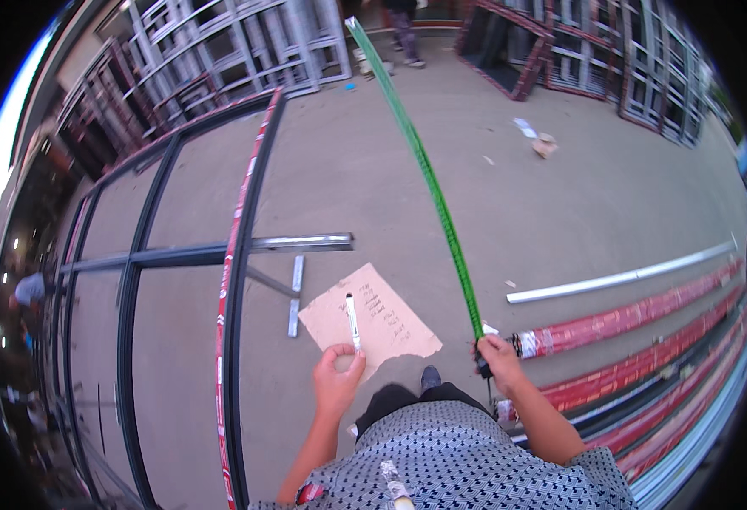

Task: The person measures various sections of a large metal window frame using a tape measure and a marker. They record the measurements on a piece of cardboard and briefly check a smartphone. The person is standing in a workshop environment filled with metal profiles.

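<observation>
In my left hand (pixel 337 376), thumb and fingers pinch a white marker (pixel 352 316) with a black end pointing away from me. A sheet of brown cardboard (pixel 407 327) with handwriting lies on the ground behind the marker. My right hand (pixel 501 362) is closed round a tape measure, whose dark case is mostly covered by the fingers. Its long green blade (pixel 431 183) stretches forward and slightly left, bowed, ending in a pale tip at the top. What the tip touches, if anything, I cannot tell.
A large dark metal frame (pixel 237 229) stands at my left, with a bar jutting right. Red-wrapped profiles (pixel 611 323) and a silver bar (pixel 620 279) lie at my right. Window-like frames (pixel 246 42) lean at the back. A person (pixel 403 30) stands far ahead; another (pixel 29 291) is far left.
</observation>
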`<action>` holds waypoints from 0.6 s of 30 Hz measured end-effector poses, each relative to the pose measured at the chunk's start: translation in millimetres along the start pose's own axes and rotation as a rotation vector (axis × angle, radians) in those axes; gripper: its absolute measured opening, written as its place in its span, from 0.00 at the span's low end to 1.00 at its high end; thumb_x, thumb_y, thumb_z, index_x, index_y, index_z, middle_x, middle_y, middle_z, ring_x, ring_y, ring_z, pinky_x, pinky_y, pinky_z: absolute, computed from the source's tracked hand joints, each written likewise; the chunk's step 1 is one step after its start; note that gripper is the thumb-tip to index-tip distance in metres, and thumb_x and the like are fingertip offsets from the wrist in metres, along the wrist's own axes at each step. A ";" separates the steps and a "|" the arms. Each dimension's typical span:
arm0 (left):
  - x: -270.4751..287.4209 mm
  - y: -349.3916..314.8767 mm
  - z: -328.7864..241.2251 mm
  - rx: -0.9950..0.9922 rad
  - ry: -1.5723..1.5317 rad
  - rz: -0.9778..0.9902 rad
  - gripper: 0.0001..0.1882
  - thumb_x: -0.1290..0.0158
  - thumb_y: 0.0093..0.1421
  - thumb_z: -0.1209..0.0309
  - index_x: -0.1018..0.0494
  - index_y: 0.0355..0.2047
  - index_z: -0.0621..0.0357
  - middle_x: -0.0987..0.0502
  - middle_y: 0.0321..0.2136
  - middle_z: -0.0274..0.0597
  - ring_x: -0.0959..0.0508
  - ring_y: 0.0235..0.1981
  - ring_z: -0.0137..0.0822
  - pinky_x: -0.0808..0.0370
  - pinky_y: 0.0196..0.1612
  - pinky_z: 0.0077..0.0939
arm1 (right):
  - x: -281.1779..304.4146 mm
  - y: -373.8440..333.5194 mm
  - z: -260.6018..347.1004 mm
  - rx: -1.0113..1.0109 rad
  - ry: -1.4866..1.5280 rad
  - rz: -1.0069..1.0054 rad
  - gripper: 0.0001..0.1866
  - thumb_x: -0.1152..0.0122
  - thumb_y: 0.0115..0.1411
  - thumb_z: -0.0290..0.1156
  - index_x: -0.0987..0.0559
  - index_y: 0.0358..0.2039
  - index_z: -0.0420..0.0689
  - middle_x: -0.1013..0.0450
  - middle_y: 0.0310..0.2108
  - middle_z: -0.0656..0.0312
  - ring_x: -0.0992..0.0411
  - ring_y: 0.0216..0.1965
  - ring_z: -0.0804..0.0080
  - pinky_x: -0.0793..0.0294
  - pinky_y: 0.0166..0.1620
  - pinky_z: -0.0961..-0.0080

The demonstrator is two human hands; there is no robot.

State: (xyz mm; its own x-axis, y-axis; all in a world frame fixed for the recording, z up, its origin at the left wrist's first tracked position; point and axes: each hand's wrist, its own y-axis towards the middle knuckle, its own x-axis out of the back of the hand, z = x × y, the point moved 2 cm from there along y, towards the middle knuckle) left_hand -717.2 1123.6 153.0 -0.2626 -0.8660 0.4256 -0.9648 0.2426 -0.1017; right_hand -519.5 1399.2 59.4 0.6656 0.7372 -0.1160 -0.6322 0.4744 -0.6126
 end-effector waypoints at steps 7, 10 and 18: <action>-24.3 112.5 -21.5 0.090 -0.068 -0.150 0.11 0.34 0.58 0.67 0.20 0.35 0.62 0.17 0.30 0.36 0.22 0.32 0.23 0.24 0.38 0.24 | -46.0 130.4 150.7 0.081 -0.150 0.148 0.11 0.44 0.71 0.38 0.21 0.43 0.44 0.25 0.34 0.66 0.27 0.33 0.80 0.21 0.31 0.76; -49.8 169.3 -19.0 0.072 -0.093 -0.160 0.11 0.35 0.58 0.68 0.20 0.36 0.62 0.18 0.30 0.35 0.22 0.34 0.24 0.24 0.39 0.24 | -61.8 179.3 174.1 0.068 -0.146 0.150 0.12 0.43 0.71 0.38 0.20 0.43 0.43 0.24 0.33 0.67 0.28 0.33 0.81 0.22 0.33 0.77; -90.5 345.3 -64.4 0.091 -0.228 -0.192 0.12 0.34 0.58 0.67 0.21 0.36 0.62 0.17 0.33 0.40 0.20 0.36 0.27 0.23 0.44 0.25 | -82.1 289.4 271.2 -0.003 -0.253 0.162 0.11 0.45 0.71 0.37 0.21 0.44 0.43 0.25 0.32 0.66 0.28 0.31 0.80 0.22 0.30 0.76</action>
State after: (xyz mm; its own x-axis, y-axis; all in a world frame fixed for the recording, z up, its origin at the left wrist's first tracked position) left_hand -1025.6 1314.0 137.3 -0.0625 -0.9705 0.2330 -0.9917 0.0341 -0.1239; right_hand -864.7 1606.4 103.6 0.4361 0.8998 -0.0144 -0.7209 0.3397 -0.6041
